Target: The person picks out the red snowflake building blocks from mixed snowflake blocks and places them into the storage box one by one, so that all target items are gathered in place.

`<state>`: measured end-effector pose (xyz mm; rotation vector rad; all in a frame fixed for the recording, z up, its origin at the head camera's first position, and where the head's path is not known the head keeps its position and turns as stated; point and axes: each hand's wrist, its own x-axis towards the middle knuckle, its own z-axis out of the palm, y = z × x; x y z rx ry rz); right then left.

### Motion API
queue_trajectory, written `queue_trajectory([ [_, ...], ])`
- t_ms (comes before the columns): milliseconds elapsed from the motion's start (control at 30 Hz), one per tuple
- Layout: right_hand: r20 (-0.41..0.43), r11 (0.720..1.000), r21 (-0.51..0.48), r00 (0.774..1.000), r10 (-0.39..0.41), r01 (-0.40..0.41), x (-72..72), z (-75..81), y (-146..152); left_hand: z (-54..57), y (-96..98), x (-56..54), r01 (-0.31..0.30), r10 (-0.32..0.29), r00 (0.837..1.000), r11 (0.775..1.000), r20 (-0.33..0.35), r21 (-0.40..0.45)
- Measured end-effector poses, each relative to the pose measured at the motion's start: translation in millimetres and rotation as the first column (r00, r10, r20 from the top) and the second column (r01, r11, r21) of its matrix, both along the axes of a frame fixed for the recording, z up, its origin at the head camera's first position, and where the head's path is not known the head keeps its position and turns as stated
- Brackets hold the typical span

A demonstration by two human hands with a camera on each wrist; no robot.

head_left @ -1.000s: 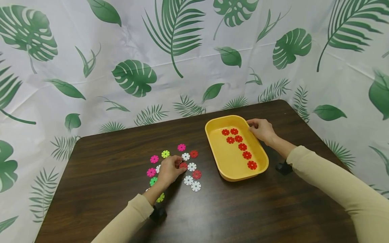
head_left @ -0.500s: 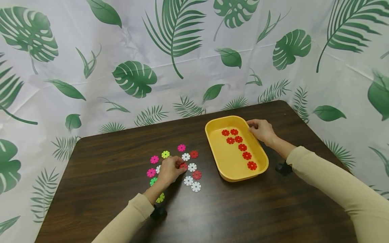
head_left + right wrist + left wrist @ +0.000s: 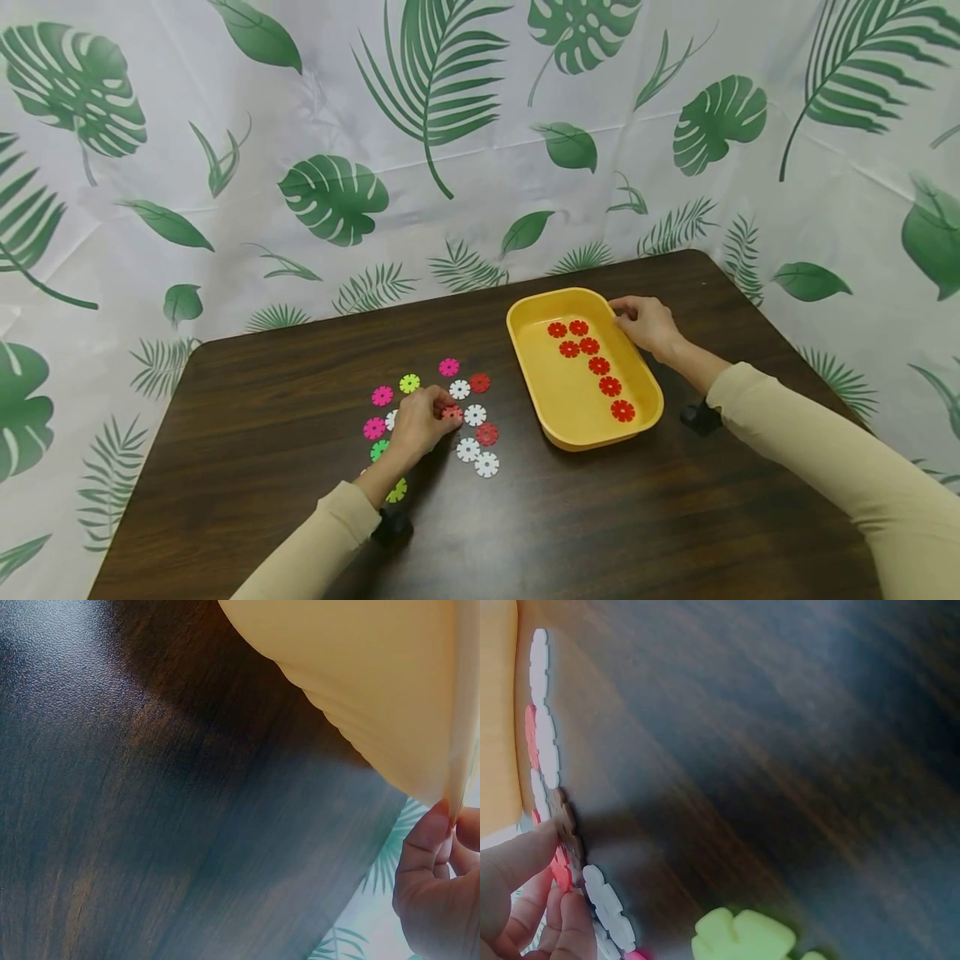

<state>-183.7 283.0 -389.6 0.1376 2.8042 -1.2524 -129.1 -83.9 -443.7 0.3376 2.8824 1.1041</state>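
Observation:
My left hand [image 3: 420, 421] pinches a red notched disc [image 3: 452, 414] between thumb and fingertips, close over the table. In the left wrist view that red disc [image 3: 561, 868] shows edge-on, with a dark reflection beside it. Around this hand lie several flat notched discs: a white disc [image 3: 475, 415], a red disc [image 3: 487, 434], a pink disc [image 3: 382, 396], a yellow-green disc [image 3: 409, 383] and a green disc [image 3: 379, 450]. Part of the group is hidden under the hand and wrist. My right hand [image 3: 648, 323] grips the rim of a yellow plastic bin [image 3: 551, 408] at its far right side.
Several red discs [image 3: 599, 366] lie inside the bin in a bent row. Everything rests on a dark wood-grain table [image 3: 285, 400]. Behind it hangs a white curtain [image 3: 465, 117] printed with green leaves. Each wrist wears a black camera mount [image 3: 701, 417].
The head view has tilted up very slightly, so the scene sits a little lower. Both hands keep their places and holds.

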Motion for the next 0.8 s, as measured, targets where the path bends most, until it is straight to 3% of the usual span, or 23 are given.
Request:
queue_trajectory([
  [200,0.003,1.000,-0.003,1.000,-0.002,0.002,0.3,0.2,-0.2,0.0,-0.6,1.2,-0.007,0.007,1.000,1.000,-0.030,0.001],
  [433,-0.010,1.000,-0.001,1.000,0.003,-0.003,0.6,-0.5,-0.3,0.2,-2.4,3.6,-0.004,0.007,0.999,0.998,-0.043,0.060],
  [800,-0.023,1.000,0.003,1.000,0.003,-0.003,0.0,-3.3,0.7,-1.6,-3.9,4.8,-0.039,0.035,0.999,0.982,0.024,0.187],
])
